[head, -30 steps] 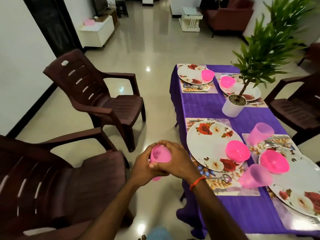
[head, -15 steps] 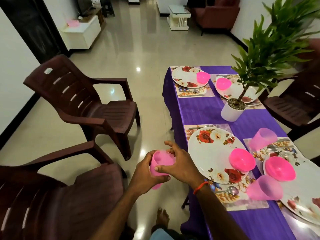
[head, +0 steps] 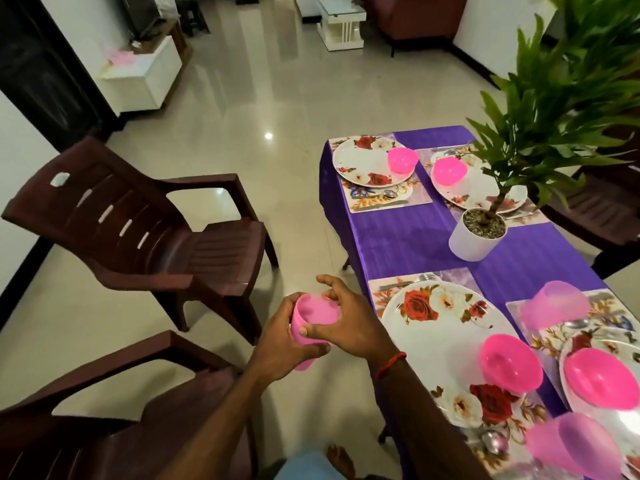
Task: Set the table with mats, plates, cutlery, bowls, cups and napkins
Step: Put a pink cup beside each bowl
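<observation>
At the bottom edge a bare foot [head: 341, 459] stands on the tiled floor [head: 242, 133] beside the near brown chair [head: 104, 427]. Both hands hold the pink cup [head: 317, 313] upright over the floor, just left of the desk [head: 408, 237] with its purple cloth. The left hand [head: 277, 348] is wrapped round the cup's side and base. The right hand [head: 349, 320], a red thread [head: 389, 365] on its wrist, has its thumb on the front wall and curled fingers at the far rim, the forefinger lifted clear. The cup's inside looks empty.

On the desk's near end a pale cup [head: 571, 448] stands by a spoon [head: 493, 441] on a floral mat [head: 391, 289]. The near plate [head: 443, 348] on that mat carries an empty pink bowl [head: 510, 362]. Right of it the second plate [head: 623, 420] carries another empty bowl [head: 601, 379], with a second pale cup [head: 554, 303] beyond it.

Mid-desk, a white pot [head: 471, 240] filled with gravel holds a leafy plant [head: 554, 116].

At the far end, two more plates, the left [head: 363, 164] and the right [head: 485, 194], each bear a pink bowl, one [head: 401, 160] and another [head: 448, 171]; cutlery lies on the far left mat [head: 388, 202].

A second chair [head: 138, 237] stands left of the desk, and a white cabinet [head: 142, 81] farther back.
</observation>
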